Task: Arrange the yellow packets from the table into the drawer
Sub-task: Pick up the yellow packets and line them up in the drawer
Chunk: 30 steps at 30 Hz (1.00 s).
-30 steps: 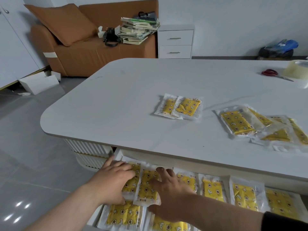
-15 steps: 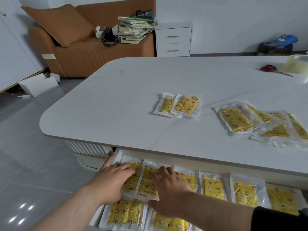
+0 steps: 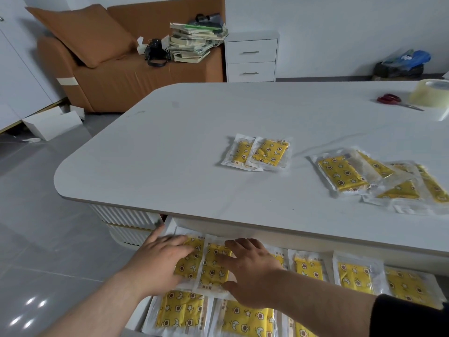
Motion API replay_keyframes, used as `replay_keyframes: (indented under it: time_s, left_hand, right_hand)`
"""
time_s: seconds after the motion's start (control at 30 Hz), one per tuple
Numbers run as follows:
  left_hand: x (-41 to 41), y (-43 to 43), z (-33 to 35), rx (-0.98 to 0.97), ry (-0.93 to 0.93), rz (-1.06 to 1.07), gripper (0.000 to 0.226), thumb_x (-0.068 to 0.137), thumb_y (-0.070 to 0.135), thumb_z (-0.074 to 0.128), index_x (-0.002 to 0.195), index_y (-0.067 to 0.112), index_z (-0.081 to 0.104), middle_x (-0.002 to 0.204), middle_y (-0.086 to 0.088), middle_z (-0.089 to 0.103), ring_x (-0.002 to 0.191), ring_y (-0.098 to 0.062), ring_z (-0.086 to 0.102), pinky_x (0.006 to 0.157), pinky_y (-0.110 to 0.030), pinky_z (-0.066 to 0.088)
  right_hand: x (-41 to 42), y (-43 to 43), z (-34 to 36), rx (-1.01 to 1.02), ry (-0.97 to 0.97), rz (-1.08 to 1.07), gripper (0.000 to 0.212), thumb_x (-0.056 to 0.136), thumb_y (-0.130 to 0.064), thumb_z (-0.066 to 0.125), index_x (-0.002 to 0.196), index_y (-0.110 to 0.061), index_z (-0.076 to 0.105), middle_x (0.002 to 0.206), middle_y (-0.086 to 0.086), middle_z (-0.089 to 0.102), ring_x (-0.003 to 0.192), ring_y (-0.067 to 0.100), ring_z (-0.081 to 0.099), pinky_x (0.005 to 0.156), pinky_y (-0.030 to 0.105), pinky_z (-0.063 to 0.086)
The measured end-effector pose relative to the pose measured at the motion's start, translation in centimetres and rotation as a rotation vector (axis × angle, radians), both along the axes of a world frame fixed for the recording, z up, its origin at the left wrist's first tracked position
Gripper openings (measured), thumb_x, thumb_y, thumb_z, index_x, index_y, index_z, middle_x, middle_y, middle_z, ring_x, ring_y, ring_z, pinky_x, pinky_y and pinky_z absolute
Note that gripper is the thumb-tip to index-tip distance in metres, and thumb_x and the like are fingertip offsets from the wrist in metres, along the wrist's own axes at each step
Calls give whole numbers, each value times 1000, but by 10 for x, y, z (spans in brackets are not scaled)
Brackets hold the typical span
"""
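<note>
An open drawer under the white table's front edge holds several yellow packets in clear wrap, laid in rows. My left hand lies flat on a packet at the drawer's back left. My right hand presses with straight fingers on the packet beside it. On the table, two overlapping yellow packets lie near the middle, and a loose heap of several more lies to the right.
Red-handled scissors and a roll of clear tape sit at the table's far right. Behind the table stand a brown sofa with a stack of books and a white two-drawer cabinet.
Both hands have slid the two packets slightly further back into the drawer's left corner and flattened onto them. The packets on the table have not moved.
</note>
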<state>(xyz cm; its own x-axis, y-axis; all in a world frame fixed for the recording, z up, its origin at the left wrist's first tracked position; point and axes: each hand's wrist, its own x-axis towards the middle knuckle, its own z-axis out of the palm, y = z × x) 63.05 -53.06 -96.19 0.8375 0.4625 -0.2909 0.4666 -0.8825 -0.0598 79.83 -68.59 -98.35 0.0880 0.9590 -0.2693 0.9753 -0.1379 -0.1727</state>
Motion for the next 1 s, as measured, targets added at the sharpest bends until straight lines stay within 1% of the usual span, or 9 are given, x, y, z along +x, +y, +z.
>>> replay_keyframes:
  time_s: [0.1,0.17,0.27,0.43,0.63,0.77,0.83,0.93,1.0]
  left_hand:
    - [-2,4,-6,-9,11,6,70,86,55,57,148,43,27,162,13,13,148,-8,9,111,-37,-29]
    - [-2,5,-8,-25,23,19,69,87,53,58,148,44,26,162,13,12,148,-7,9,113,-43,-23]
    - [-1,6,-8,-39,24,23,69,88,51,58,148,46,25,161,14,11,148,-8,9,114,-46,-20]
    - [-3,6,-9,-44,16,28,69,88,48,59,148,47,24,161,14,11,149,-8,8,114,-46,-20]
    - [-2,5,-8,-30,28,25,68,90,45,58,148,46,23,161,15,9,148,-7,6,112,-43,-23]
    - [-2,4,-7,-37,30,21,68,90,47,57,148,45,23,161,15,8,149,-7,5,113,-44,-21]
    - [-3,3,-3,-36,20,0,64,91,48,55,148,44,27,161,15,9,149,-7,6,114,-45,-20]
    - [-1,-1,6,-26,-39,-19,52,94,47,50,144,42,37,160,17,15,148,-5,11,115,-44,-19]
    - [0,-5,14,-60,-102,2,49,94,48,50,142,42,41,157,19,23,146,-3,18,119,-41,-11]
  right_hand:
    - [5,-2,-4,-37,3,-15,60,95,-57,38,150,-39,21,162,7,14,150,28,7,122,46,3]
    - [5,-2,-5,-41,-3,-19,61,94,-58,37,150,-38,23,161,9,18,149,29,11,122,47,6]
    - [3,-2,-3,-58,15,-36,64,93,-63,36,150,-37,25,161,10,17,149,28,9,121,46,5]
    - [0,0,-3,-61,31,-51,63,93,-63,37,150,-39,23,163,10,9,151,27,1,122,46,1]
    - [2,1,-5,-46,37,-46,58,95,-57,38,149,-39,25,163,11,8,151,27,1,122,46,1]
    - [4,-4,2,-31,70,-43,57,98,-54,35,150,-37,22,164,7,5,151,26,-2,121,44,0]
    - [7,-8,9,1,84,-42,59,98,-52,36,152,-34,20,164,4,6,151,24,0,121,43,2]
    - [15,-17,25,68,111,-28,59,98,-51,39,151,-36,19,164,-3,9,151,20,5,121,40,8]
    - [20,-24,37,115,125,-13,56,97,-50,40,150,-38,24,163,-7,16,149,17,13,120,38,16]
